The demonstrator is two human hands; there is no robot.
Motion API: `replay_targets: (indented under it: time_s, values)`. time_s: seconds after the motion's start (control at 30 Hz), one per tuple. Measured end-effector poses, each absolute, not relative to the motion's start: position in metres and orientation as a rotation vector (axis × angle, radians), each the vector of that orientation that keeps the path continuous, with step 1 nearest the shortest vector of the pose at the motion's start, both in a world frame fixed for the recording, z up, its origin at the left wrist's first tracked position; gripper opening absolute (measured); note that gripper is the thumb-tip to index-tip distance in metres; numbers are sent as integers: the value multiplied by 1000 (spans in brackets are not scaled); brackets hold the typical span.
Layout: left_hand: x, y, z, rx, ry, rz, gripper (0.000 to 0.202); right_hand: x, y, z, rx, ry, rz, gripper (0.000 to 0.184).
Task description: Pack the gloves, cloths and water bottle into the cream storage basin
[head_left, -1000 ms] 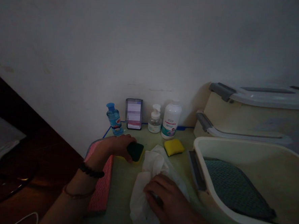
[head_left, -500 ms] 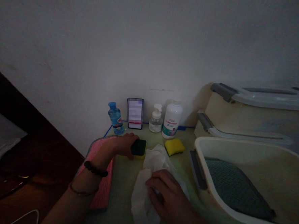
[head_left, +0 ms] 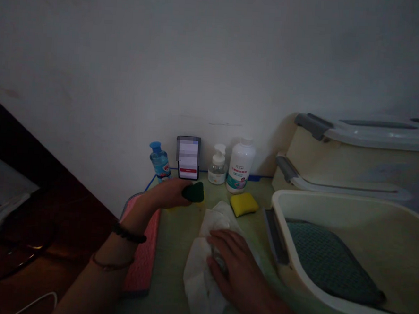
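Note:
My left hand (head_left: 170,192) is closed round a dish sponge with a dark green face (head_left: 193,192), holding it at the back of the table, in front of the phone. A little yellow shows below the sponge. My right hand (head_left: 236,263) lies over a crumpled white cloth or tissue (head_left: 201,265), its fingers bent onto it. Something clear and shiny, perhaps plastic, shows between thumb and fingers. Beyond that hand rests a yellow sponge (head_left: 244,204). Beside my left forearm is a pink cloth pad (head_left: 145,252) with a grey edge.
Against the wall stand a blue bottle (head_left: 159,162), a phone (head_left: 188,158), a clear pump bottle (head_left: 217,166) and a white bottle (head_left: 241,166). On the right is an open cream bin (head_left: 334,202) holding a dark green mesh cloth (head_left: 330,264). Lidded bins (head_left: 365,166) stand behind it.
My left hand has raised the green-faced sponge slightly and tilted it. My right hand has shifted a little over the white cloth, its thumb and fingers further apart.

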State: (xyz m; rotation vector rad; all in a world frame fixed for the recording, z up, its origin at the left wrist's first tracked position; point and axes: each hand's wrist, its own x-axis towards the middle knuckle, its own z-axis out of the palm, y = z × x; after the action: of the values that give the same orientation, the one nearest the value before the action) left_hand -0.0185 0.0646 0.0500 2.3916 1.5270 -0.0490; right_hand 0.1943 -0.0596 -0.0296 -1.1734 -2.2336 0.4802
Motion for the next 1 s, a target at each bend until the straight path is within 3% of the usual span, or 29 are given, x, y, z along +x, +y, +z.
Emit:
replay_targets:
  time_s: [0.27, 0.43, 0.5, 0.67, 0.83, 1.0]
  values:
    - [-22, 69, 42, 2275, 1578, 186, 76, 200, -63, -19, -986, -2376, 656, 35]
    - [-25, 71, 36, 2395, 1461, 292, 89, 201, -63, -15, -1156, -2187, 466, 35]
    - [-22, 68, 40, 2470, 1484, 287, 81, 200, -60, -19, -1277, -2073, 372, 38]
    - [3, 46, 60, 2468, 1243, 59, 30, 195, -45, -38, -1464, -2005, 202, 55]
    - [29, 29, 52, 2376, 1200, -320, 42, 187, -32, -34, -1551, -2108, 137, 62]
    - [20, 34, 42, 2400, 1263, -363, 20, 177, -32, -11, -1554, -2187, 164, 50]
